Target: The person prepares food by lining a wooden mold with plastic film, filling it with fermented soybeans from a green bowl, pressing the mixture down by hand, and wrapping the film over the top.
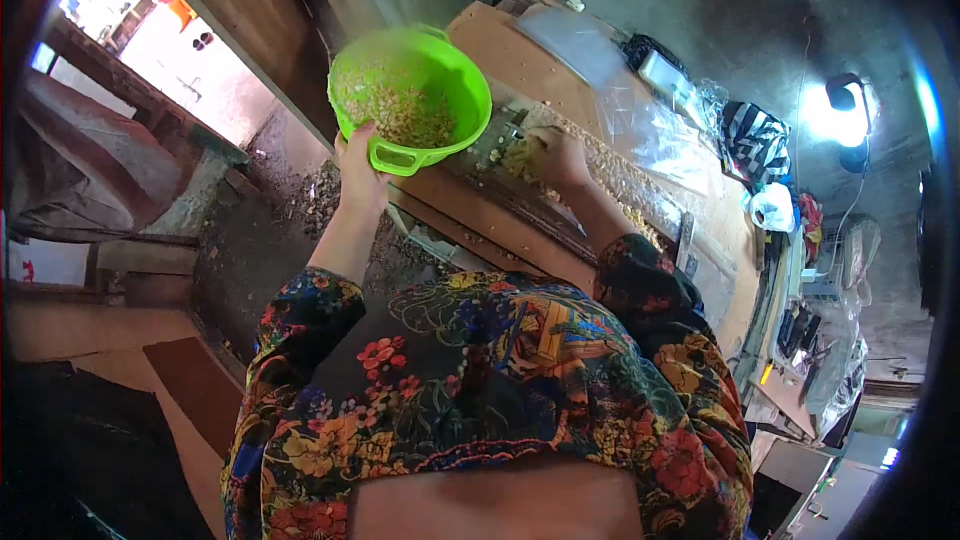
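My left hand [360, 161] grips the near rim and handle of a bright green plastic basin [465, 90], which is tilted and holds loose pale, crumbly bits [409, 112]. To the right of the basin, my right hand [559, 157] is bent down over a heap of similar pale bits [519, 160] on a long workbench. Its fingers are partly hidden, so what they hold cannot be made out. More pale bits lie in a strip along the bench beside and beyond this hand.
Clear plastic sheeting [645, 120] and bags lie along the bench's far side. A striped black-and-white bag [756, 142] stands near a bright lamp [844, 112]. At upper left is a doorway [225, 75]. Dark rubble [319, 191] lies on the floor below the basin.
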Action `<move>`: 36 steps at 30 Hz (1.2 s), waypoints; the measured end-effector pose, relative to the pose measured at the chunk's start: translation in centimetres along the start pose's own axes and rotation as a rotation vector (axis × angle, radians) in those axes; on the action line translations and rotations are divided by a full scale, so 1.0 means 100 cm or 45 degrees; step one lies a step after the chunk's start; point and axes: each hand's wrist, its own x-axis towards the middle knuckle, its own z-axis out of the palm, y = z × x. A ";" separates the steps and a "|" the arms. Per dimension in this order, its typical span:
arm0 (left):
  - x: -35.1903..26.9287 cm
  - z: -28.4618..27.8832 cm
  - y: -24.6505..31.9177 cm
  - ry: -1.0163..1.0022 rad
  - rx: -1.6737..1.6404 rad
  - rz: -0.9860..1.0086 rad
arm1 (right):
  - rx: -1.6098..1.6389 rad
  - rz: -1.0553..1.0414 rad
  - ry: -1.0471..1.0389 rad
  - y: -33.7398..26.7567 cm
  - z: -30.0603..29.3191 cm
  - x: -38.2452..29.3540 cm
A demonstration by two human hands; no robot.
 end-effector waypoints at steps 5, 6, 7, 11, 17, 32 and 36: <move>0.022 -0.033 -0.020 -0.126 -0.052 -0.139 | 0.009 -0.116 -0.066 -0.015 -0.011 0.002; 0.021 -0.026 -0.023 -0.089 -0.082 -0.157 | -0.015 -0.145 -0.082 -0.015 -0.010 0.004; 0.020 -0.020 -0.024 -0.052 -0.112 -0.176 | -0.039 -0.174 -0.099 -0.013 -0.007 0.006; 0.013 -0.007 -0.020 -0.099 -0.075 -0.262 | -0.177 -0.264 -0.175 -0.016 0.014 0.009; 0.024 -0.008 -0.024 -0.101 -0.061 -0.299 | -0.451 -0.215 -0.362 -0.040 0.014 0.005; 0.044 -0.027 -0.046 -0.222 -0.113 -0.220 | -0.178 0.233 -0.230 0.000 -0.025 0.002; 0.044 -0.028 -0.045 -0.243 -0.089 -0.226 | -0.279 0.079 -0.308 0.001 -0.005 0.003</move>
